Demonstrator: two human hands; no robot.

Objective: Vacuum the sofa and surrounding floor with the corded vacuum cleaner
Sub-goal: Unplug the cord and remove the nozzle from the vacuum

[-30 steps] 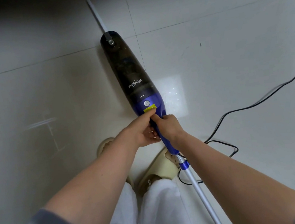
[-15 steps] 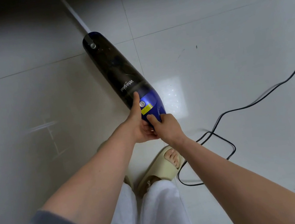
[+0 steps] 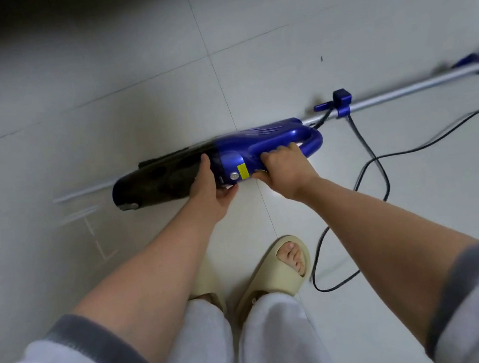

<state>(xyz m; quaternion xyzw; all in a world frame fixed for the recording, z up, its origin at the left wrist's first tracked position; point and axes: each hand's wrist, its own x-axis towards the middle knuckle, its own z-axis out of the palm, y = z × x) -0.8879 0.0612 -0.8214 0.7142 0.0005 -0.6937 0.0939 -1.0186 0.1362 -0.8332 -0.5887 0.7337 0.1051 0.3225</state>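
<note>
The vacuum [image 3: 229,158] is lying crosswise above the tiled floor [image 3: 334,29], its glossy blue body joining a dark translucent bin. The left hand [image 3: 208,190] is cupping the bin; the right hand [image 3: 283,163] is gripping the looped handle. A metal tube [image 3: 404,92] and black cord [image 3: 380,161] are trailing right of the vacuum.

Glossy blue plastic vacuum body [image 3: 257,145], shiny metal tube [image 3: 404,92], glossy floor tiles [image 3: 336,44]
</note>
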